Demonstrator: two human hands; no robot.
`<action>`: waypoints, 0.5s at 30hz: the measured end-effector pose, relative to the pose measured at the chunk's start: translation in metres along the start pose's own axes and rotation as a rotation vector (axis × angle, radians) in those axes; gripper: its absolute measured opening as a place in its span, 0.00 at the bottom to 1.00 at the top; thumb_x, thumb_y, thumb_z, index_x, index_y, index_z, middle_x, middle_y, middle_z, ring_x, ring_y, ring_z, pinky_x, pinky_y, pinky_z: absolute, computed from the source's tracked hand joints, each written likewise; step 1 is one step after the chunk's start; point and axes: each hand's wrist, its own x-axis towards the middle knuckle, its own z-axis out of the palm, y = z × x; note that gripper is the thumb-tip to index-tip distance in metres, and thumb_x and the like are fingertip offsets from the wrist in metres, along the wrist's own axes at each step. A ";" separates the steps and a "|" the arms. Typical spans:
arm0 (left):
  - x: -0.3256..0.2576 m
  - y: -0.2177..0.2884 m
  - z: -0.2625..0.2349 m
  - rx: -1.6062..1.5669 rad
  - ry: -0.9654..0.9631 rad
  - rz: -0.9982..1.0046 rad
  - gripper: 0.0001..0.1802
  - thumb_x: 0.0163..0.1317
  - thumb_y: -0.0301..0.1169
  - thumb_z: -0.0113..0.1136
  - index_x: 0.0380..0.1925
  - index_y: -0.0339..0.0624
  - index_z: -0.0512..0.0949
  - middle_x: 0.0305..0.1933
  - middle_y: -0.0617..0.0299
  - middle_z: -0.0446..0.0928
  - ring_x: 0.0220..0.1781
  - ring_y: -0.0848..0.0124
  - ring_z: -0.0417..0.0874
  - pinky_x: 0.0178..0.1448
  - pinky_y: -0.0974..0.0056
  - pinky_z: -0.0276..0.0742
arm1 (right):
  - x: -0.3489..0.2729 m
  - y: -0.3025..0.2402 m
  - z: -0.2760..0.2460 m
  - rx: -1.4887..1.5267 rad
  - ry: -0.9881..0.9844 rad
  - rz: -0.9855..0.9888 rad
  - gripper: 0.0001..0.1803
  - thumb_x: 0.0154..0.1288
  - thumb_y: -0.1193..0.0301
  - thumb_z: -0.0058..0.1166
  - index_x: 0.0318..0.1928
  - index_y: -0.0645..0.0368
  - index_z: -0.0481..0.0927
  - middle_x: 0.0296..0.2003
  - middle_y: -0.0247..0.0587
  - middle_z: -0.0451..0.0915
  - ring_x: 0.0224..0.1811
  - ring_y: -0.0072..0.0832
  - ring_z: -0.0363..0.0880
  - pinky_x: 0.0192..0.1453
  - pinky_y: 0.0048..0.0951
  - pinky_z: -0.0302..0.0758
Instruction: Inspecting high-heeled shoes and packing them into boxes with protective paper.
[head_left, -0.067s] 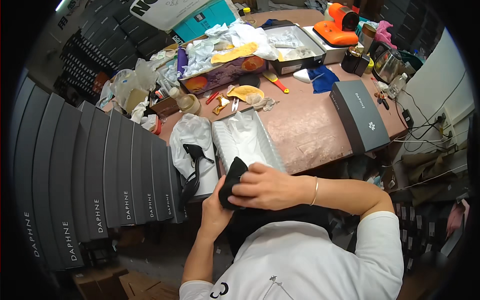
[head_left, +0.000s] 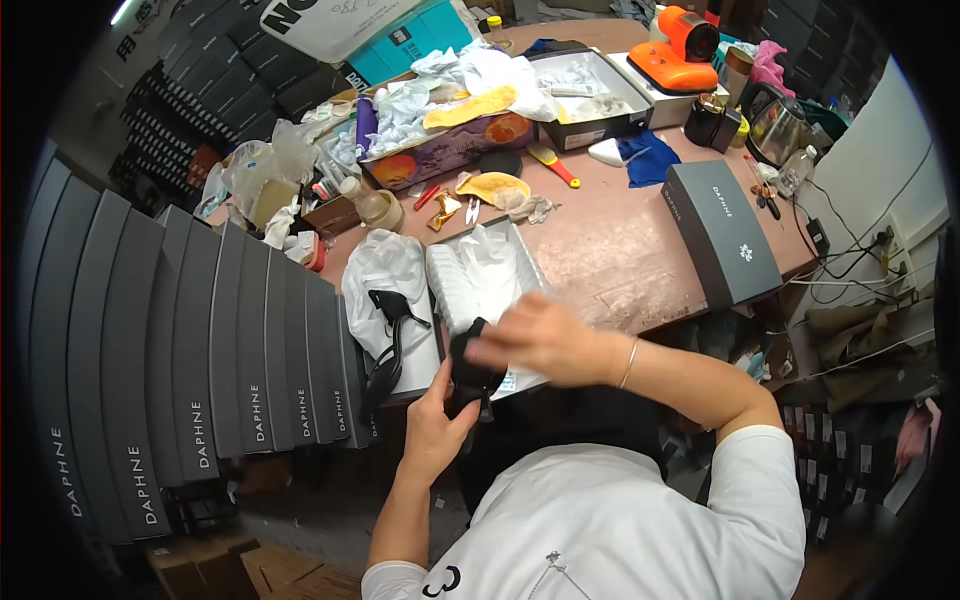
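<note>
Close to my body, my left hand (head_left: 437, 428) grips a black shoe (head_left: 474, 370) in front of the near end of an open shoe box (head_left: 438, 270). Over the shoe's upper part is my right hand (head_left: 545, 343), its fingers smeared by motion; whether they hold anything does not show. White tissue paper (head_left: 490, 262) lies inside the box. Left of the box, a black high-heeled shoe (head_left: 392, 345) rests with its heel pointing up, partly on crumpled white wrapping (head_left: 380, 262).
A dark grey shoe box lid (head_left: 722, 235) lies on the table's right side. Stacked grey shoe boxes (head_left: 190, 330) stand at the left. Behind are a purple carton (head_left: 445, 147) full of tissue, a yellow-handled brush (head_left: 553, 165), a blue cloth (head_left: 648, 157) and an orange device (head_left: 675, 55).
My right hand has lifted off the shoe's side and shifted up and right, now blurred. The shoe has turned in my left hand and shows more of itself.
</note>
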 end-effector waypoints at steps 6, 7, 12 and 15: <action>0.001 0.012 -0.017 0.236 -0.092 0.229 0.38 0.50 0.28 0.69 0.64 0.38 0.66 0.32 0.54 0.80 0.31 0.62 0.81 0.39 0.60 0.75 | -0.059 0.114 0.035 -0.081 0.271 0.668 0.22 0.57 0.68 0.59 0.53 0.59 0.76 0.43 0.51 0.78 0.44 0.47 0.77 0.47 0.42 0.73; 0.004 0.012 -0.019 0.390 -0.094 0.367 0.38 0.50 0.29 0.70 0.63 0.38 0.67 0.30 0.55 0.79 0.31 0.62 0.80 0.38 0.60 0.75 | -0.049 0.109 0.039 0.017 0.292 0.709 0.24 0.58 0.65 0.60 0.55 0.60 0.75 0.45 0.53 0.78 0.46 0.49 0.77 0.50 0.42 0.74; 0.022 0.045 -0.021 0.660 -0.383 0.794 0.30 0.51 0.30 0.63 0.58 0.46 0.74 0.37 0.65 0.77 0.34 0.68 0.75 0.46 0.65 0.70 | -0.008 0.016 0.015 1.295 -0.827 0.426 0.45 0.59 0.52 0.62 0.67 0.68 0.60 0.55 0.52 0.76 0.55 0.35 0.76 0.62 0.31 0.69; 0.034 0.063 -0.016 0.685 -0.249 1.027 0.23 0.56 0.29 0.57 0.54 0.49 0.77 0.45 0.65 0.77 0.52 0.69 0.75 0.66 0.50 0.63 | -0.047 -0.017 0.026 1.594 -0.439 0.408 0.52 0.56 0.63 0.67 0.73 0.63 0.48 0.62 0.48 0.69 0.61 0.30 0.69 0.66 0.29 0.64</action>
